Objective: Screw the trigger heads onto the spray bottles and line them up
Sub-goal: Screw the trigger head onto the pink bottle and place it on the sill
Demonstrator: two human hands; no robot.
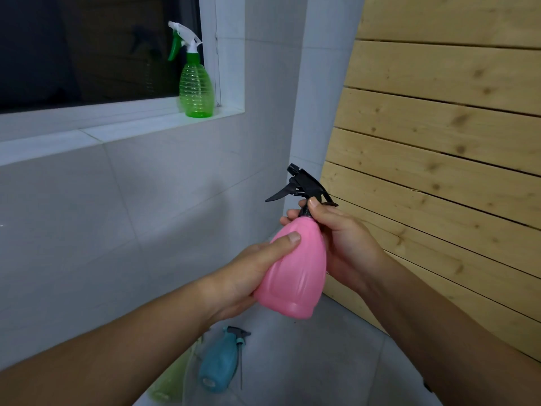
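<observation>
A pink spray bottle point(298, 268) is held upright in mid-air at the centre of the view. My left hand point(248, 276) wraps its lower body, thumb across the front. My right hand point(342, 241) pinches the neck collar just under the black trigger head point(304, 184), which sits on top with its nozzle pointing left. A green bottle point(195, 89) with a white and green trigger head stands on the window sill point(123, 124). On the floor below lies a blue bottle point(218, 366), with a grey trigger head point(238, 335) and its dip tube beside it.
A pale green bottle point(169, 382) lies blurred on the floor, partly behind my left forearm. A wooden slatted panel point(439, 142) fills the right side. White tiled wall lies ahead and to the left, with a dark window above the sill.
</observation>
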